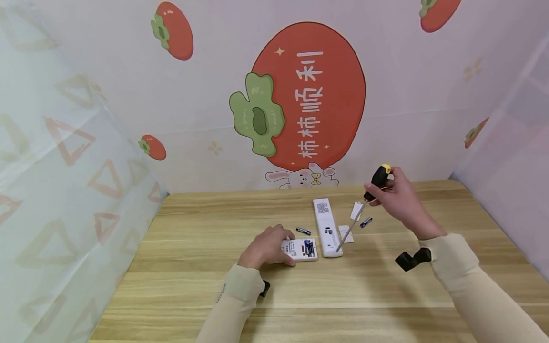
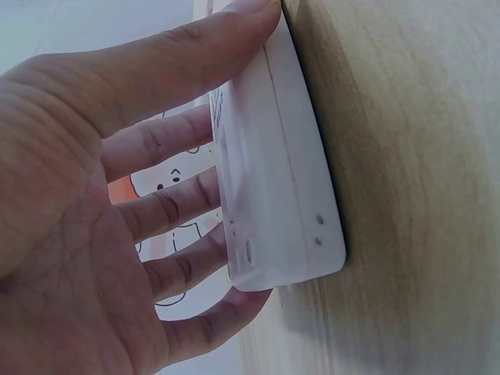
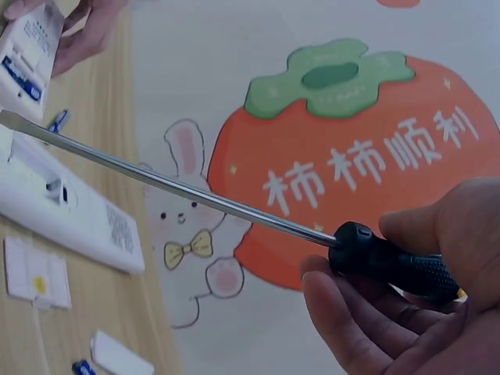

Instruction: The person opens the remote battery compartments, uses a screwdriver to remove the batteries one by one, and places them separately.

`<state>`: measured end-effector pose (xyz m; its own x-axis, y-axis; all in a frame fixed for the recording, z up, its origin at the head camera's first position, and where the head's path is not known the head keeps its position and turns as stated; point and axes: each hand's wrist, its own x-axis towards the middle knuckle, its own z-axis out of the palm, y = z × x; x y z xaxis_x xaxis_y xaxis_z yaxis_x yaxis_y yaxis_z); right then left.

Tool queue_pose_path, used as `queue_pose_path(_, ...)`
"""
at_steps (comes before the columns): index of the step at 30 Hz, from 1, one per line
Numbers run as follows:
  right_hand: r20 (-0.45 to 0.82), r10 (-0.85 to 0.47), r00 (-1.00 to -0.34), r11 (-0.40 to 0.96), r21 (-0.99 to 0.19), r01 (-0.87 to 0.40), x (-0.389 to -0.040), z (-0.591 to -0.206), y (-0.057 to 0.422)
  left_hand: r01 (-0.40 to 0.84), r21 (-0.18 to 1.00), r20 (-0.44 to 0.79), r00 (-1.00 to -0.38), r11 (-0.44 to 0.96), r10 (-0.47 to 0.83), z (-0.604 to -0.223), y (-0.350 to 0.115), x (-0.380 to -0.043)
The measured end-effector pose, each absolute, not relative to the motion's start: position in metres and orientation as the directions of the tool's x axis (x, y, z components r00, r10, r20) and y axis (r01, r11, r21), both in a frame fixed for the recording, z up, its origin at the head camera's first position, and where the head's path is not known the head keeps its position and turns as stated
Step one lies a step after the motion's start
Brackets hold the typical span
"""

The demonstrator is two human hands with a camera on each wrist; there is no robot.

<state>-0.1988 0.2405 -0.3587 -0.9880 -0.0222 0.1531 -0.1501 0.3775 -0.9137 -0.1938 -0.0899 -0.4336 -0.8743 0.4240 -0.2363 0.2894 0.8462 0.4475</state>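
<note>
My left hand (image 1: 268, 247) grips a short white remote control (image 1: 297, 250) by its sides, thumb along the near edge and fingers over the far one. Its back faces up, and blue batteries (image 1: 309, 248) sit in its uncovered compartment. The right hand (image 1: 401, 200) holds a screwdriver (image 3: 234, 209) by its black handle with a yellow end, the long steel shaft slanting down to the left. In the head view its flat tip overlaps the lower end of a longer white remote control (image 1: 322, 212), which lies back up with its battery compartment uncovered.
One loose battery (image 1: 303, 231) lies behind the short remote, another (image 1: 366, 222) right of the long one. Two white battery covers, one farther back (image 1: 356, 210) and one nearer (image 1: 346, 234), lie beside the long remote. A printed wall sheet (image 1: 206, 174) borders the table's back edge.
</note>
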Motion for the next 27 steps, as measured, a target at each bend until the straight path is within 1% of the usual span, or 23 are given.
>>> queue_pose_path(4, 0.178, -0.056, -0.982, 0.352, -0.917, -0.186, -0.195, -0.354, 0.228, 0.285, 0.446, -0.237, -0.877, 0.848, 0.419, -0.434, -0.090, -0.194)
queue_pose_path(13, 0.204, -0.103, -0.974, 0.297, -0.928, -0.226, -0.193, -0.355, 0.212, 0.276, 0.452, -0.242, -0.877, 0.848, 0.415, -0.434, -0.089, -0.194)
queue_pose_path(21, 0.201, -0.120, -0.972, 0.338, -0.913, -0.231, -0.192, -0.357, 0.206, 0.288, 0.447, -0.235, -0.876, 0.847, 0.422, -0.433, -0.088, -0.194)
queue_pose_path(27, 0.215, -0.141, -0.966, 0.395, -0.883, -0.254, -0.191, -0.361, 0.201, 0.282, 0.454, -0.235, -0.877, 0.845, 0.419, -0.433, -0.089, -0.194)
